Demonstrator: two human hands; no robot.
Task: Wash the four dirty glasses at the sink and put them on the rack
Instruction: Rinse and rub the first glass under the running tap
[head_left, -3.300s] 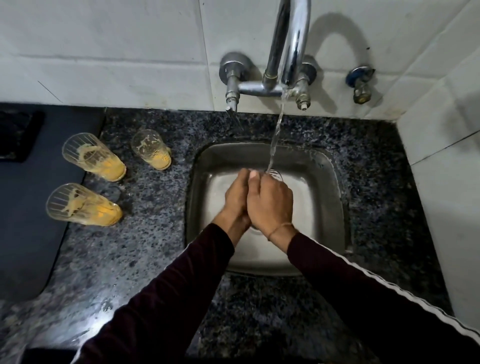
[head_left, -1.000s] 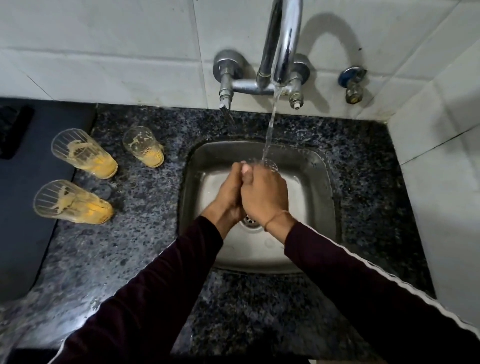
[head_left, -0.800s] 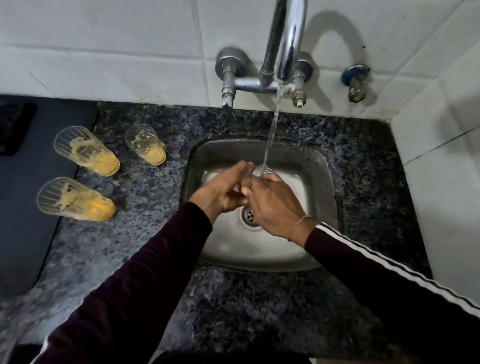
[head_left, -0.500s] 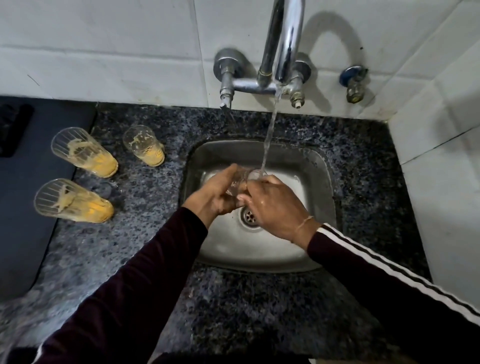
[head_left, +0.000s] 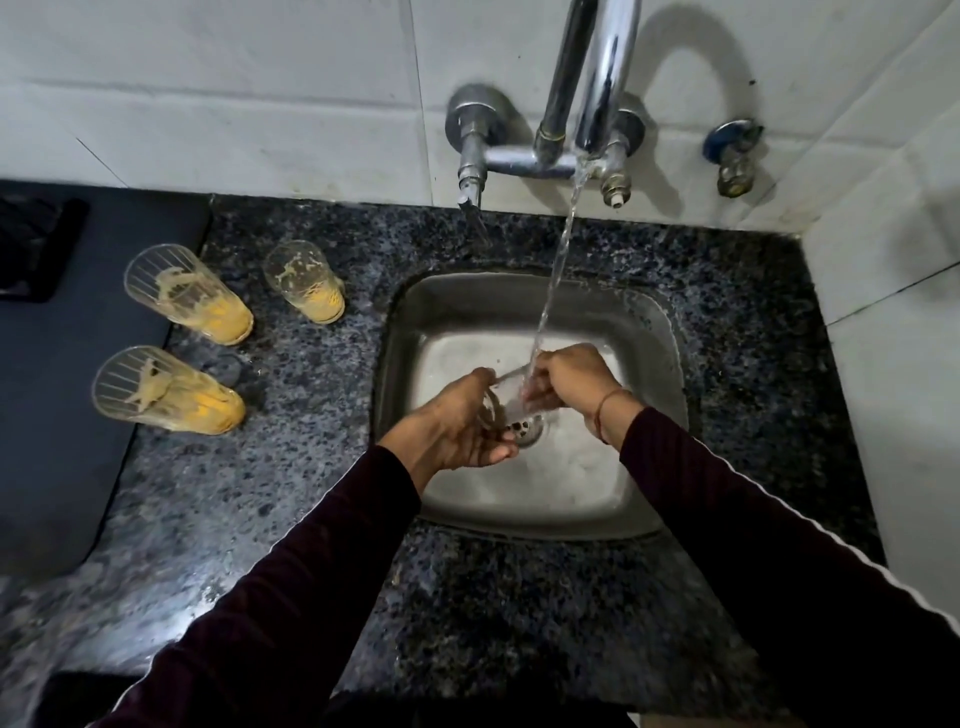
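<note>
A clear glass (head_left: 511, 395) is tilted under the running water in the steel sink (head_left: 649, 332). My left hand (head_left: 452, 426) grips its rim end from the left. My right hand (head_left: 569, 379) grips the other end, fingers curled round it. The glass is largely hidden by both hands. Three dirty glasses with yellow residue stand on the granite counter left of the sink: one at the back (head_left: 306, 283), one further left (head_left: 187, 293), one nearer me (head_left: 166, 389).
A chrome tap (head_left: 592, 93) on the tiled wall pours a thin stream into the sink. A second small valve (head_left: 733, 156) sits on the wall to the right. A dark mat (head_left: 67, 364) covers the counter's left part. A white wall closes the right side.
My hands have drawn apart and lowered, tipping the glass onto its side under the stream; before, they were clasped together around it higher up. The three dirty glasses have not moved.
</note>
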